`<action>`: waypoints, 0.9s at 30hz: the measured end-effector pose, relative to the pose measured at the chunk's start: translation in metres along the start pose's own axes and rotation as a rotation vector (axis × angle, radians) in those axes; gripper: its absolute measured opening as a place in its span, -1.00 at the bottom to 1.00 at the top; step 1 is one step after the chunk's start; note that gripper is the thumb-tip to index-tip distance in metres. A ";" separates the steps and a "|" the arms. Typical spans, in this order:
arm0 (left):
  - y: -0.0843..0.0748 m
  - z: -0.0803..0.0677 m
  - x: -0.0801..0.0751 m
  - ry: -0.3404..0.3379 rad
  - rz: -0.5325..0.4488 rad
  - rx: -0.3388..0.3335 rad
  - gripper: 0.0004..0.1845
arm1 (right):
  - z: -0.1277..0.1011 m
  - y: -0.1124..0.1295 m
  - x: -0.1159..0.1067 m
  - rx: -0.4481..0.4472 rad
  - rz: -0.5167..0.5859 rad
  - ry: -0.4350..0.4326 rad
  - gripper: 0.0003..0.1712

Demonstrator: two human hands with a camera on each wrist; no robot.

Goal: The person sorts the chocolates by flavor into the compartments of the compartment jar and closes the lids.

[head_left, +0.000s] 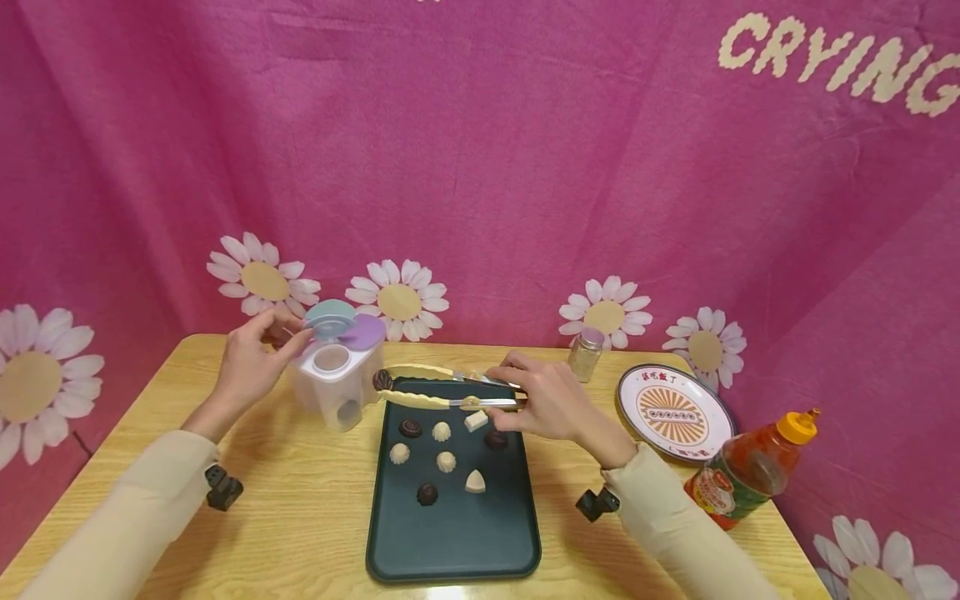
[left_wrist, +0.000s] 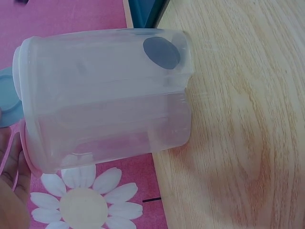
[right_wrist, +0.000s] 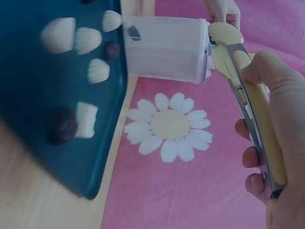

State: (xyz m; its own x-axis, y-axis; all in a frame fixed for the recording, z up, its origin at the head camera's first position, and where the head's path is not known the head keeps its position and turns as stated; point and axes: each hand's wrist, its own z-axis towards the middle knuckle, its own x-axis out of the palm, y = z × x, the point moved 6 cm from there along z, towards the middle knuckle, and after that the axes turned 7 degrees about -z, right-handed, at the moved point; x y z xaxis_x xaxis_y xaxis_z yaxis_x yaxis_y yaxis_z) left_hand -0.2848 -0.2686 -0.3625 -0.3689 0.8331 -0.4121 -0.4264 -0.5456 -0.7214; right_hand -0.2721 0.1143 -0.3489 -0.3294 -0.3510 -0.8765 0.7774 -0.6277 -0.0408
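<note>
A clear plastic storage container (head_left: pixel 337 396) stands at the left, its round blue flap lid (head_left: pixel 330 315) raised over a white-rimmed opening. At that flap my left hand (head_left: pixel 258 354) pinches the edge; in the left wrist view, fingers (left_wrist: pixel 9 167) show by the pink handle. A dark oval piece (left_wrist: pixel 162 52) lies low inside the container. My right hand (head_left: pixel 551 398) grips cream-tipped tongs (head_left: pixel 420 400), which hold a dark chocolate (head_left: pixel 382 380) just right of the container. Beneath the tongs, a dark green tray (head_left: pixel 453 542) bears several white and dark chocolates (head_left: pixel 427 494).
A small jar with a purple cap (head_left: pixel 585 354) stands at the table's back edge. Farther right are a printed white plate (head_left: pixel 675 412) and a red sauce bottle with a yellow cap (head_left: pixel 753 467). A pink floral curtain (head_left: pixel 480 167) hangs behind the wooden table (head_left: pixel 300 517).
</note>
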 end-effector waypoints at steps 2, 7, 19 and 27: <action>0.000 0.001 -0.001 -0.001 -0.001 0.005 -0.83 | 0.011 0.001 0.004 0.007 0.015 0.006 -0.48; 0.000 0.001 -0.001 -0.005 -0.001 0.001 -0.84 | 0.037 0.005 0.013 0.000 0.017 0.011 -0.45; 0.001 0.001 -0.002 -0.022 0.008 0.016 -0.84 | 0.079 0.013 0.021 -0.019 0.010 0.060 -0.43; 0.002 0.000 0.000 -0.015 -0.002 0.018 -0.84 | 0.084 0.014 0.022 -0.013 0.002 0.107 -0.41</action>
State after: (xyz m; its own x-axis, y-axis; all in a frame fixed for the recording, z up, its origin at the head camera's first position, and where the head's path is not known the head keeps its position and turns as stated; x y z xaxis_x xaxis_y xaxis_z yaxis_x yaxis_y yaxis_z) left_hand -0.2856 -0.2697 -0.3635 -0.3798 0.8331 -0.4022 -0.4423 -0.5454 -0.7120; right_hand -0.3131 0.0394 -0.3290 -0.2693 -0.2755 -0.9228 0.7854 -0.6174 -0.0449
